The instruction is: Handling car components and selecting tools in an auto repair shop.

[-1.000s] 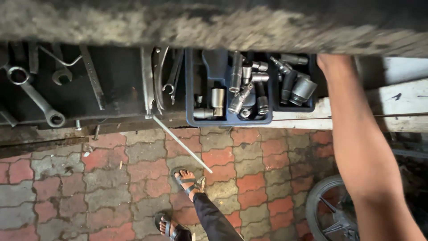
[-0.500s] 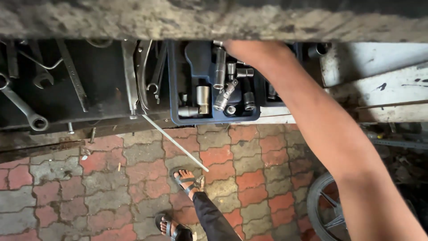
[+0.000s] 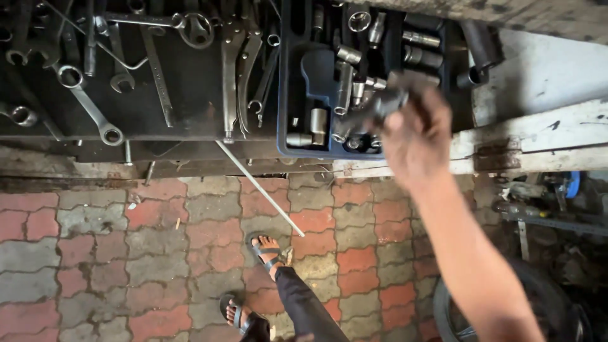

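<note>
— Above the blue socket case [image 3: 292,107], what is held?

— A dark metal tool, seemingly a socket piece [image 3: 379,104], is gripped in the right hand [image 3: 418,133], whose fingers are curled closed around it. It is held just over the case's right half, clear of the sockets lying inside.

— What is set around it?

— Ring and open-ended spanners [image 3: 88,107] are spread on a dark tray [image 3: 190,95] to the left, with long-handled pliers [image 3: 237,69] beside the case. A thin metal rod [image 3: 259,188] slants down from the tray edge over the red and grey paving [image 3: 95,240]. A white painted plank [image 3: 538,136] lies to the right, and sandalled feet [image 3: 269,248] are seen below (one foot is partly cut off at the bottom edge).

— What is obscured?

— Part of the case is covered by the hand and forearm. The tool's exact shape is blurred and cannot be made out. The left hand is not seen at all. A wheel [image 3: 456,310] at lower right is largely hidden behind the arm.
</note>
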